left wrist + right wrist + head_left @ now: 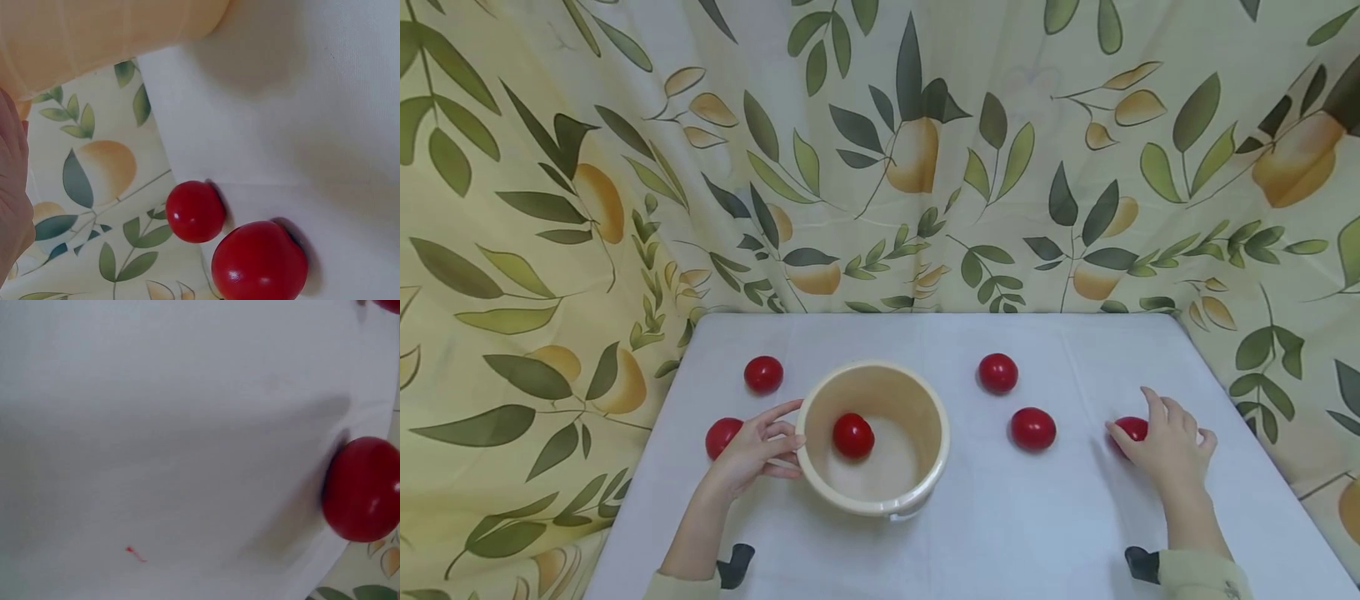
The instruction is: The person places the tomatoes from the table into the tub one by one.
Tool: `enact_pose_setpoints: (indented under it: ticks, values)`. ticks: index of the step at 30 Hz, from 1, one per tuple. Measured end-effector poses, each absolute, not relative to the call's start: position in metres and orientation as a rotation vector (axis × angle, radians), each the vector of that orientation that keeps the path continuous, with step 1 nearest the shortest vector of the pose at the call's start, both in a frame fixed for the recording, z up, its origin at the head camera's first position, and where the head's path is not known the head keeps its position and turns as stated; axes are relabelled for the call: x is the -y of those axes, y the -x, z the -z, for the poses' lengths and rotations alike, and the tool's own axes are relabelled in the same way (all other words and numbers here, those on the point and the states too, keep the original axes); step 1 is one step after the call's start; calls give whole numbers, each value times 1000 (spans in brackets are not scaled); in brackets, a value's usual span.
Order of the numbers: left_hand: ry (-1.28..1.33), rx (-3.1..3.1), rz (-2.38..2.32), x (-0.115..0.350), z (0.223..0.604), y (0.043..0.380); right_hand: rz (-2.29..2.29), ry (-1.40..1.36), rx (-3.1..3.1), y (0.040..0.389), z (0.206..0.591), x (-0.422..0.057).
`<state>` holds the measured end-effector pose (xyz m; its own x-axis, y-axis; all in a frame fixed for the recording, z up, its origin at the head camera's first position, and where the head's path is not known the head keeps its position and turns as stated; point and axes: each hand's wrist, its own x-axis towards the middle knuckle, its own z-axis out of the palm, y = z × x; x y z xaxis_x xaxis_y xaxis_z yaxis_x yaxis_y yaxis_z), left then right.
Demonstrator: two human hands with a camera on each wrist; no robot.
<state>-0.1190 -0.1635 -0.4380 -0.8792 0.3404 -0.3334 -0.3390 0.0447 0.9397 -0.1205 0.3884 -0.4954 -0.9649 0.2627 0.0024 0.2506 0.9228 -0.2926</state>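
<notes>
My left hand (756,450) holds a cream bucket (891,506) at the left of its rim, thumb overlapping the rim and fingers along the outside. Inside the bucket lies one red tomato (853,436). A second tomato (722,437) is partly covered by my left hand in the head view. At the right of the table, my right hand (1172,446) reaches over a tomato (1131,429), thumb and forefinger spread apart around it and partly hiding it. In the right wrist view, a tomato (364,489) sits with no fingers showing on it.
Another tomato (763,375) lies left of the bucket. Two more, one tomato (997,373) farther back and one tomato (1033,429) nearer, lie between bucket and right hand. White cloth covers the table (1000,517); a patterned curtain (880,250) hangs behind it.
</notes>
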Motion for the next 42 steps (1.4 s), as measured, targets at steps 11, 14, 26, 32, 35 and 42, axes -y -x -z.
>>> enact_pose_setpoints:
  ticks: [11,14,26,32,35,42]
  values:
    - [5,-1875,-1877,163,438,119,-507,520,3120,106,524,-411]
    - [7,-1881,-1875,164,439,119,-516,532,3120,105,529,-412]
    - [19,-1873,-1881,164,439,119,-503,597,3089,104,538,-410]
    - [16,-1873,-1884,164,439,119,-527,639,3076,107,541,-408]
    - [8,-1863,-1892,165,440,120,-516,616,3063,109,540,-408]
    - [10,-1864,-1894,165,440,120,-461,456,3019,120,519,-404]
